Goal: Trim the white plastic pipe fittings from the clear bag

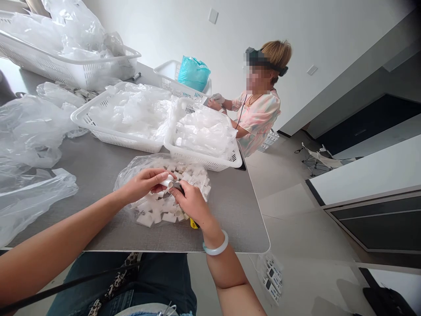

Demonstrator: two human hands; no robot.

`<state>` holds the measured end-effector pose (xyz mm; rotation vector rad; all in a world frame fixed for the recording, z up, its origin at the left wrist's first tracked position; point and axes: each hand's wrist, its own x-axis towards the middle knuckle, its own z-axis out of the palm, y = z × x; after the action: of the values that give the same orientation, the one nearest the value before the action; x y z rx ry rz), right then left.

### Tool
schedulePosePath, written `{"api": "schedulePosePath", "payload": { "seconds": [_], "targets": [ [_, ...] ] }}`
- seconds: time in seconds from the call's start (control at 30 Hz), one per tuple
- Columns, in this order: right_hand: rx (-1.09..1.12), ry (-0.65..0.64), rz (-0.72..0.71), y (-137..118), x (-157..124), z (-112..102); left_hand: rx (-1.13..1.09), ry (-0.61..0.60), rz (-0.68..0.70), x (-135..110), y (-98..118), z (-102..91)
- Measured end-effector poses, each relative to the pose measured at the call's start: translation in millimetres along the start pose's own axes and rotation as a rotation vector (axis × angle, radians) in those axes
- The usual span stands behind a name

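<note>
My left hand [144, 183] is closed, pinching a small white plastic tube piece [168, 181] above a heap of similar white pieces [190, 175] lying on an open clear bag on the grey table [230, 210]. My right hand [190, 202], with a pale bangle on the wrist, is curled round a dark tool [179, 188] whose tip meets the white piece. A yellow bit of the tool's handle [193, 224] shows below the palm. Both hands touch at the piece.
Two white baskets [204, 160] [115, 138] full of clear bags stand behind the heap, with more baskets [66, 70] further back. Crumpled clear bags [29, 131] lie at the left. A person in a pink top [258, 116] sits at the table's far end.
</note>
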<state>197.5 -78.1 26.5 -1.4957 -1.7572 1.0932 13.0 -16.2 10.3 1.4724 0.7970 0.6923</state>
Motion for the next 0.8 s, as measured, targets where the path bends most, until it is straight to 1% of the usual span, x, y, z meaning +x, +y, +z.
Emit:
{"api": "schedulePosePath", "payload": {
  "seconds": [0.17,0.27,0.33,0.53,0.67,0.8],
  "targets": [
    [-0.036,-0.059,0.058,-1.2,1.3,-0.4,0.055,0.038,0.032,-0.8,-0.1,0.0],
    [0.026,-0.086,0.071,0.7,2.8,0.4,0.085,0.054,0.062,-0.6,0.2,1.1],
    [0.107,-0.113,0.082,3.0,4.1,1.8,0.102,0.064,0.087,-0.2,-0.1,1.7],
    [0.388,-0.206,0.181,5.7,7.1,5.3,0.127,0.123,0.15,0.7,-2.3,2.0],
    [0.62,-0.304,0.195,4.7,8.2,7.0,0.164,0.165,0.236,0.2,-4.0,2.1],
    [0.852,-0.415,0.238,2.1,9.9,10.6,0.219,0.233,0.306,-0.7,-5.5,3.1]
  ]
}}
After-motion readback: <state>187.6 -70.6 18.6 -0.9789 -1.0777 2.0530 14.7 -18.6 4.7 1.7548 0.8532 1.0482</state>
